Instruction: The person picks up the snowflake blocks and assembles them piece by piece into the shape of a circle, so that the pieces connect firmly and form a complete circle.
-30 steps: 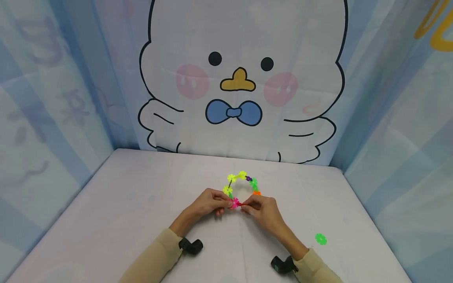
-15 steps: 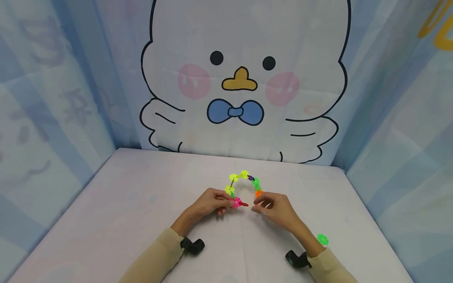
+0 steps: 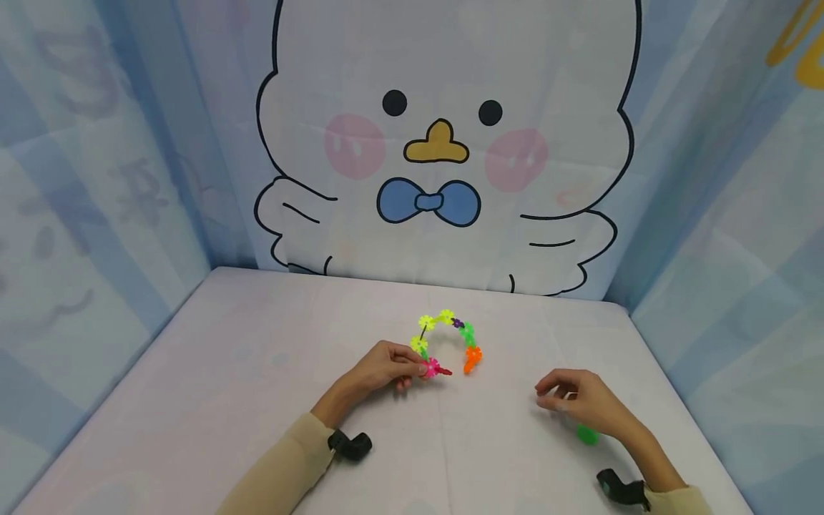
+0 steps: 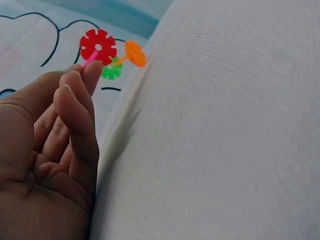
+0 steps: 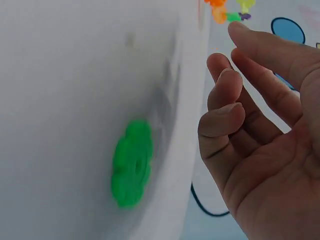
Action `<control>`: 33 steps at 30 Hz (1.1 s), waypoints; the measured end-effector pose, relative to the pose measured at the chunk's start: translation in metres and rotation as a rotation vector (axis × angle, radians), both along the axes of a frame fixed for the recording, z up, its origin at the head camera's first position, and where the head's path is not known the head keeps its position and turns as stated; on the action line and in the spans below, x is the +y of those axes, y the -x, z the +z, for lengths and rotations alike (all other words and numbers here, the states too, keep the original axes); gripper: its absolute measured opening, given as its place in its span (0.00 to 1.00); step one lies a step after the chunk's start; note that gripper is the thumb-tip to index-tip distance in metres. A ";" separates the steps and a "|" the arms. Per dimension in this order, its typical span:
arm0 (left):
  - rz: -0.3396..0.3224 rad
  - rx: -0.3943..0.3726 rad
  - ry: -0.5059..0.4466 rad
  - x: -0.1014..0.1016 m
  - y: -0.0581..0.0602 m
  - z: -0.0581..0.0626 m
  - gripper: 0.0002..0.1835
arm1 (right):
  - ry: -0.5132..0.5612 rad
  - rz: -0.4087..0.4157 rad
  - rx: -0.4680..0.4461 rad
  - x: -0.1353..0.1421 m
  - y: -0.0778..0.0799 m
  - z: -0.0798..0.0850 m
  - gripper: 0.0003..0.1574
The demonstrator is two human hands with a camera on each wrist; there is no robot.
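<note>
My left hand [image 3: 389, 366] pinches a pink snowflake disc [image 3: 433, 368] between thumb and fingers. This disc belongs to a curved chain of interlocking plastic snowflake discs, with yellow discs [image 3: 427, 322], purple and green ones along the arc. A red disc [image 4: 98, 47] sits at the end beyond the pink one. Across a gap from it, orange discs [image 3: 473, 355] form the chain's other end. My right hand [image 3: 582, 400] holds nothing, its fingers loosely bent. Below it on the table lies a single green snowflake disc [image 5: 132, 165], partly covered by the hand in the head view.
A pale cloth covers the table [image 3: 290, 315]. Behind it hangs a curtain [image 3: 444, 250] with a cartoon bird, and blue patterned curtains [image 3: 96, 214] stand at both sides. Each wrist carries a small black camera [image 3: 350, 446].
My right hand has let go of the chain's red end and moved right, over toward the loose green disc. My left hand has stayed almost in place, still pinching the pink disc.
</note>
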State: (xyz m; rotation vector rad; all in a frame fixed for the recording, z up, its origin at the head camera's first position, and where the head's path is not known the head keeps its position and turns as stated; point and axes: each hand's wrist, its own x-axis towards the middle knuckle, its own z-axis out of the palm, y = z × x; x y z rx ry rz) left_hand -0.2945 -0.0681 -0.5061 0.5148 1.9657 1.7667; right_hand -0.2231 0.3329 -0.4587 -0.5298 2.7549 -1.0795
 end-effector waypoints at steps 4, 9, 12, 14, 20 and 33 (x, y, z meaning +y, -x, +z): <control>-0.001 0.004 -0.003 -0.001 0.000 0.000 0.12 | -0.043 0.018 -0.017 0.030 -0.011 0.003 0.11; -0.007 0.008 -0.012 -0.001 0.000 0.001 0.11 | -0.096 0.030 -0.093 0.061 -0.022 0.004 0.15; -0.006 0.006 -0.010 -0.001 0.000 0.002 0.11 | -0.113 0.049 -0.116 0.073 -0.026 0.001 0.17; -0.005 0.003 -0.008 -0.001 0.000 0.001 0.11 | -0.115 0.058 -0.127 0.075 -0.028 -0.001 0.17; -0.005 -0.002 -0.005 -0.001 0.001 0.000 0.11 | -0.132 0.053 -0.139 0.073 -0.028 -0.004 0.17; -0.007 0.000 0.001 0.001 0.002 -0.002 0.12 | -0.070 0.047 -0.148 0.061 -0.022 0.000 0.14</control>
